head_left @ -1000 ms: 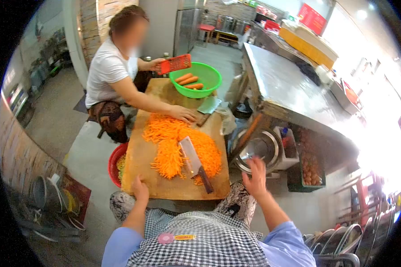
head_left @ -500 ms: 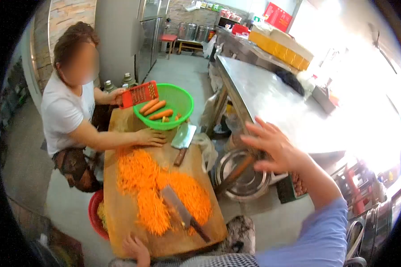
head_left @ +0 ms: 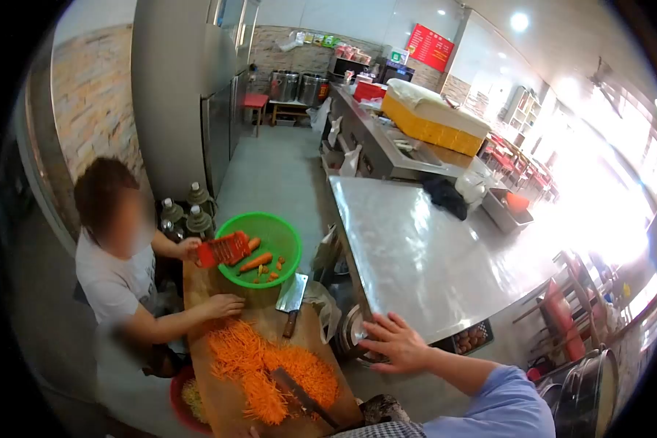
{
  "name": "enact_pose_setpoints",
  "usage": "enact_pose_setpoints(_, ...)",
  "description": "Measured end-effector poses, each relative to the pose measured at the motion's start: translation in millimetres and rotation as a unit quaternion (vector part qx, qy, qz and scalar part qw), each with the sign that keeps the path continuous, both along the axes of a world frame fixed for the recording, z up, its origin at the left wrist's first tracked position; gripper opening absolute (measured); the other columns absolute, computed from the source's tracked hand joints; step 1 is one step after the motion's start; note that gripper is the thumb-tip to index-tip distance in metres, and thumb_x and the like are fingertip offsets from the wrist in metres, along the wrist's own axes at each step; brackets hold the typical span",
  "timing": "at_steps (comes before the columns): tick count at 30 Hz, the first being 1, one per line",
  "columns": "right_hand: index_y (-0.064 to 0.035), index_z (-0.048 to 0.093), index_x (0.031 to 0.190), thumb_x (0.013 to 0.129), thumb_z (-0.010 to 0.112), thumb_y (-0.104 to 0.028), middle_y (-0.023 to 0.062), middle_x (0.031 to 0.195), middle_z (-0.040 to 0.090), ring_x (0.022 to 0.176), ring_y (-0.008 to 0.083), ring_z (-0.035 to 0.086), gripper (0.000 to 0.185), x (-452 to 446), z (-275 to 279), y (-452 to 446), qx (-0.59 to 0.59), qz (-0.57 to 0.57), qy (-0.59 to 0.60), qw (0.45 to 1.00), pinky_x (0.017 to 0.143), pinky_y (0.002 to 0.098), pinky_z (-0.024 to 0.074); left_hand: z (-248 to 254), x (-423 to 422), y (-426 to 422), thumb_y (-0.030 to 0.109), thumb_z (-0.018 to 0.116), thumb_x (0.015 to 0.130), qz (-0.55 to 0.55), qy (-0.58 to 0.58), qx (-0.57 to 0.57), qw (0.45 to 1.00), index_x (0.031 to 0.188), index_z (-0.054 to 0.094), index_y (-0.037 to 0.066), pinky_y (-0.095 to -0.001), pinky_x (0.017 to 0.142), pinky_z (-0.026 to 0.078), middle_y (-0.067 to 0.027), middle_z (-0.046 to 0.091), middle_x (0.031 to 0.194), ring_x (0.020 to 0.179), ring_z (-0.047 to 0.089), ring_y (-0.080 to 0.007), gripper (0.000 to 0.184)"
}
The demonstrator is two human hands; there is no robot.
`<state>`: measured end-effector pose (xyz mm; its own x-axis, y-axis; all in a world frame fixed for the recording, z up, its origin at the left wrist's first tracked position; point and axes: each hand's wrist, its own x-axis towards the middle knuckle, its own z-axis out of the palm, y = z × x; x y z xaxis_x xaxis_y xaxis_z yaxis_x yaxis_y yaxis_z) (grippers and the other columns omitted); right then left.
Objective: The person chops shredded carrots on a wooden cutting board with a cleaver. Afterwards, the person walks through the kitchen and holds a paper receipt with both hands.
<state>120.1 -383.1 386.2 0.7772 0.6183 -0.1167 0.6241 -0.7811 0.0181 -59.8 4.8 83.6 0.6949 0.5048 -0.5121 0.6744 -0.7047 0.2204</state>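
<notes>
The work in hand appears to be at a pause between handling operations. The bright orange shredded carrot lies in joined heaps on the wooden chopping board. A broad-bladed cleaver with a dark handle lies across the heaps.

Right hand: raised beside the near edge of the metal-topped counter, fingers spread wide, holding nothing. Contact with the edge cannot be confirmed. Left hand: only a small part shows at the lower frame edge; finger opening and grip cannot be determined.

A co-worker's hand rests beside the heaps; the other holds a red plastic grater at the green plastic basin containing whole carrots.

Judgement: any lift of the cleaver calls for closing the right fingers fully around its handle, edge kept clear of the co-worker.
</notes>
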Motion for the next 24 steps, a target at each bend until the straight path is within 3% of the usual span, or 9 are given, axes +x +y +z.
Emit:
enact_pose_setpoints(1,-0.0173,0.048,0.131,0.086,0.047,-0.054,0.0114,0.145,0.031,0.137,0.033,0.019,0.058,-0.2,-0.8,-0.9,0.006,-0.002,0.003,1.0,0.11,0.0511,0.0139,16.7,3.0,3.3,0.065,0.023,0.088,-0.009,0.021,-0.021,1.0,0.13,0.048,0.006,-0.0537,0.106,0.023,-0.0247,0.043,0.133,0.124,0.034,-0.0487,0.076)
enact_pose_setpoints(5,-0.0154,0.051,0.129,0.087,0.047,-0.052,0.0104,0.145,0.032,0.138,0.0313,0.018,0.055,-0.1,12.7,-0.1,0.012,-0.008,0.018,1.0,0.11,0.05,0.0134,77.0,23.1,29.2,0.055,0.029,0.086,-0.04,0.082,-0.057,0.994,0.124,0.049,0.004,-0.0518,0.102,0.026,-0.0244,0.045,0.126,0.119,0.037,-0.0465,0.066)
enact_pose_setpoints(6,-0.0154,0.055,0.123,0.084,0.053,-0.046,0.0099,0.14,0.037,0.134,0.0309,0.024,0.049,-1.4,12.5,0.2,0.048,-0.007,-0.013,0.999,0.109,0.0491,0.0172,89.7,27.4,34.6,0.052,0.031,0.086,-0.044,0.09,-0.059,0.993,0.123,0.05,0.004,-0.0513,0.101,0.027,-0.0243,0.045,0.125,0.117,0.038,-0.0459,0.063)
enact_pose_setpoints(8,-0.0152,0.053,0.125,0.086,0.05,-0.046,0.0097,0.141,0.036,0.136,0.0304,0.021,0.05,-1.5,18.0,0.8,0.027,-0.011,0.005,1.0,0.11,0.049,0.0159,111.7,36.0,40.8,0.047,0.034,0.085,-0.054,0.103,-0.064,0.991,0.12,0.05,0.003,-0.0503,0.099,0.029,-0.0241,0.046,0.121,0.114,0.039,-0.0448,0.058)
enact_pose_setpoints(20,-0.0152,0.057,0.12,0.084,0.052,-0.044,0.008,0.141,0.037,0.136,0.0276,0.021,0.046,12.4,1.9,-4.8,0.022,-0.018,-0.015,0.999,0.11,0.0491,0.0162,198.5,64.3,23.3,0.016,0.052,0.081,-0.099,0.159,-0.07,0.98,0.103,0.053,-0.003,-0.0445,0.086,0.038,-0.0231,0.052,0.101,0.097,0.049,-0.038,0.03)
enact_pose_setpoints(21,-0.0151,0.057,0.119,0.084,0.052,-0.044,0.0079,0.141,0.037,0.137,0.0275,0.02,0.046,9.4,5.0,-2.5,0.025,-0.029,-0.013,0.999,0.11,0.0492,0.0162,214.2,73.3,11.6,0.013,0.054,0.08,-0.111,0.142,-0.058,0.982,0.102,0.053,-0.004,-0.044,0.085,0.039,-0.023,0.052,0.099,0.096,0.05,-0.0374,0.028)
enact_pose_setpoints(22,-0.0151,0.057,0.119,0.084,0.052,-0.043,0.0075,0.141,0.037,0.137,0.0272,0.019,0.045,7.4,7.3,-4.3,0.026,-0.036,0.006,0.999,0.11,0.0494,0.0162,228.4,84.4,-9.8,0.012,0.055,0.078,-0.137,0.022,-0.082,0.987,0.096,0.052,-0.003,-0.0437,0.082,0.039,-0.0221,0.052,0.095,0.092,0.05,-0.0372,0.024)
enact_pose_setpoints(24,-0.0153,0.057,0.119,0.084,0.052,-0.042,0.0071,0.141,0.037,0.139,0.0268,0.017,0.045,7.4,4.6,-6.3,0.048,-0.039,0.007,0.998,0.11,0.0499,0.0154,256.5,106.3,-53.9,0.008,0.057,0.074,-0.224,-0.202,-0.113,0.947,0.085,0.049,-0.003,-0.043,0.075,0.039,-0.0202,0.05,0.086,0.085,0.049,-0.0368,0.017)
